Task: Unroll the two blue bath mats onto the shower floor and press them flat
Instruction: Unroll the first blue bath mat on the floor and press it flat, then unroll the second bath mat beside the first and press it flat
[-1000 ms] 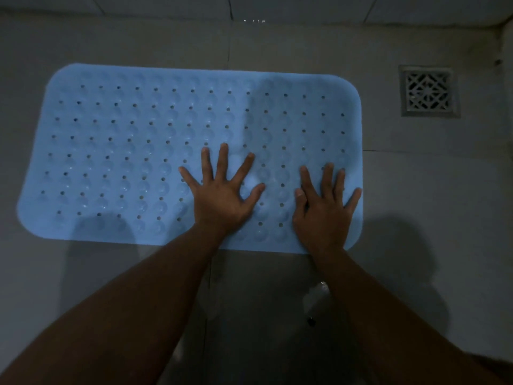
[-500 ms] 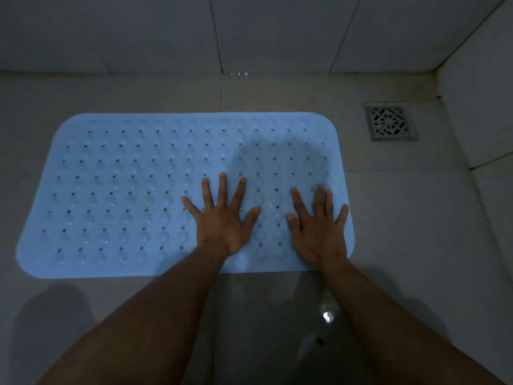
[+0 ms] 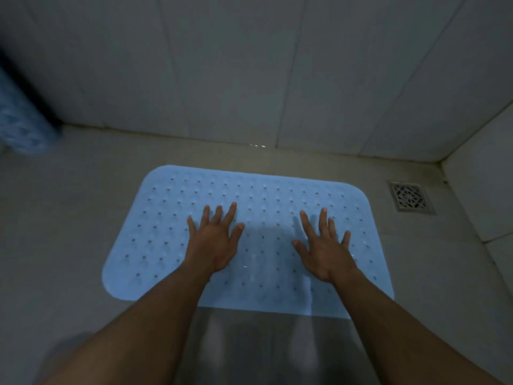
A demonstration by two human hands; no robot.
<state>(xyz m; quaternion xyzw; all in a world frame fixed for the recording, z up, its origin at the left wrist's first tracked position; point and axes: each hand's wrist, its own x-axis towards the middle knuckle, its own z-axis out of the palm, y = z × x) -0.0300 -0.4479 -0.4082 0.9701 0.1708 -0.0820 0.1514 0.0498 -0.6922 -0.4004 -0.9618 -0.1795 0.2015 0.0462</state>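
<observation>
Centrally, L hand (image 3: 213, 243) & R hand (image 3: 324, 252), fingers spread, palms down, pressed blue mat (image 3: 277, 190) near floor's (image 3: 69, 218) far edge; long axis ran left-right; blurred blue roll (image 3: 19, 120), far-left corner, nearer L hand.

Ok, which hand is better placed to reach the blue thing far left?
Left, likely: the left hand rests on the bath mat nearer that blue object; the right hand sits toward the floor drain.
</observation>
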